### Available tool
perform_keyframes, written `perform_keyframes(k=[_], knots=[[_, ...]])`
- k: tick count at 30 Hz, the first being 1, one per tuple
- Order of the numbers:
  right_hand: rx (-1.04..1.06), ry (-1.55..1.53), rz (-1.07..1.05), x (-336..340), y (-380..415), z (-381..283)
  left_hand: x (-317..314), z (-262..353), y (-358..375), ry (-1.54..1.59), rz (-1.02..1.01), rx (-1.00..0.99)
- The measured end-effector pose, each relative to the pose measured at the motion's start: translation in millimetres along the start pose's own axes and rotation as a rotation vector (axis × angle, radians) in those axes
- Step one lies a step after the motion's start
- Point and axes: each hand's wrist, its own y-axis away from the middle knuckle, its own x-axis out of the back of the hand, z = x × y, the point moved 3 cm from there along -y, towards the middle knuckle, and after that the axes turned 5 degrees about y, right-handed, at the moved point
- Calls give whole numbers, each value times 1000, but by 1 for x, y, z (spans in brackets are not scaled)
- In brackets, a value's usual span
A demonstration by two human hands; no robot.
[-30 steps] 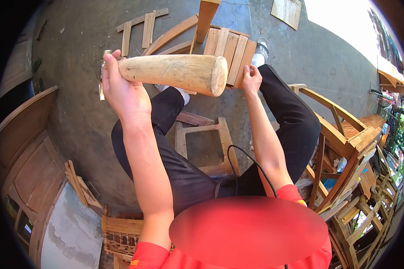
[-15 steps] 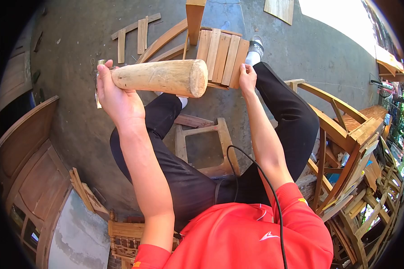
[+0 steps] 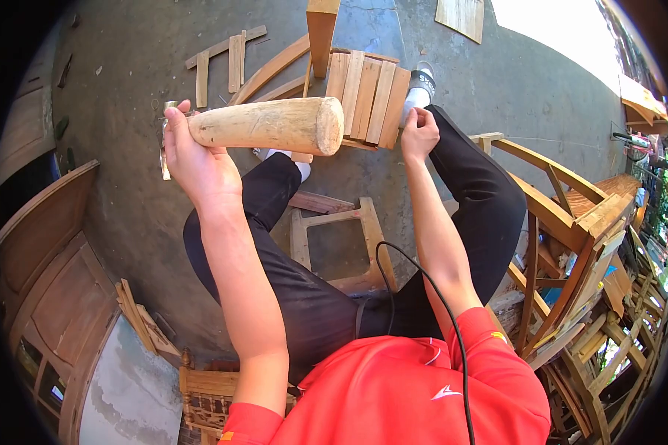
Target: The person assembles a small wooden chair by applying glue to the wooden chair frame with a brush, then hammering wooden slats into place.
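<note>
My left hand is closed around a hammer, gripping it close to its metal head at the left. The thick, pale wooden handle points right, its butt end toward me. My right hand has thumb and fingertips pinched together; whatever they hold, if anything, is too small to make out. Just left of those fingertips is a slatted wooden panel, made of several narrow boards side by side. An upright wooden post rises at its upper left corner. The hammer handle hides part of the panel's lower left.
Between my legs stands a low wooden stool frame. Curved wooden pieces and loose slats lie on the concrete floor. Wooden chair frames and stacked scrap crowd the right. Carved panels lean at left. A black cable crosses my lap.
My right hand has shifted slightly right and down, off the panel's edge, with its fingers still pinched. My left hand and the hammer have barely moved.
</note>
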Motion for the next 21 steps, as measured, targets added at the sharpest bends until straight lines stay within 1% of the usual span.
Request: perform_keyframes(k=[1,4,5,7,10,11,13,15,16,17,19,20,21], knots=[[-105,-5,-147,8,-5,-3,-1,1,1,-3,-3,-3],[-160,-98,-213,29,1,-37,-5,2,3,-26,-16,-33],[-42,-139,-96,30,3,-47,-7,2,4,-36,-23,-48],[66,-190,29,41,13,-76,-9,0,2,-66,-24,-84],[-24,-454,-399,62,6,-103,-14,-1,6,-120,-16,-178],[-10,-513,-469,73,8,-117,-17,0,9,-154,-2,-222],[25,-781,-579,107,23,-168,-22,0,12,-236,3,-341],[273,-708,-648,146,45,-217,-32,4,21,-293,-72,-455],[364,-613,-694,163,54,-234,-39,8,28,-318,-110,-515],[459,-523,-733,181,64,-251,-51,16,44,-248,-138,-480],[565,-226,-822,210,81,-268,-59,19,63,-348,-201,-620],[564,-152,-840,221,87,-273,-64,21,72,-397,-230,-693],[564,-77,-858,231,92,-277,-71,20,87,-332,-214,-714]])
